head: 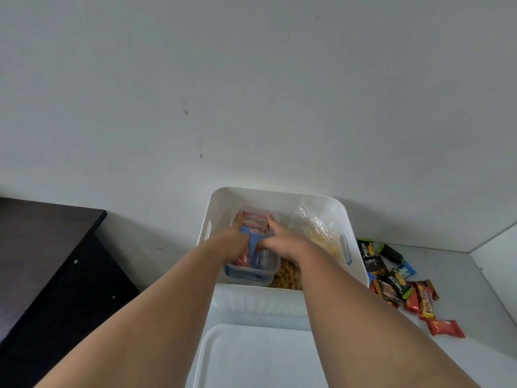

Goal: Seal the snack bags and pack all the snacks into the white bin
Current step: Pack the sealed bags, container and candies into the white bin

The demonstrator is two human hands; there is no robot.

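Both the left grip [233,242] and right grip [282,243] clasped stacked snack packets [254,222] over the clear tub [269,271] inside the white bin [279,193] at the back edge of the surface [461,278]. Squeezed unevenly, the packets might have fanned apart and missed the tub.

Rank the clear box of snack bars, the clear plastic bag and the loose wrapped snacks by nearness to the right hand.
From the right hand:
1. Clear box of snack bars, at its fingertips.
2. Clear plastic bag, just right, inside the white bin.
3. Loose wrapped snacks, outside the bin, farther right.
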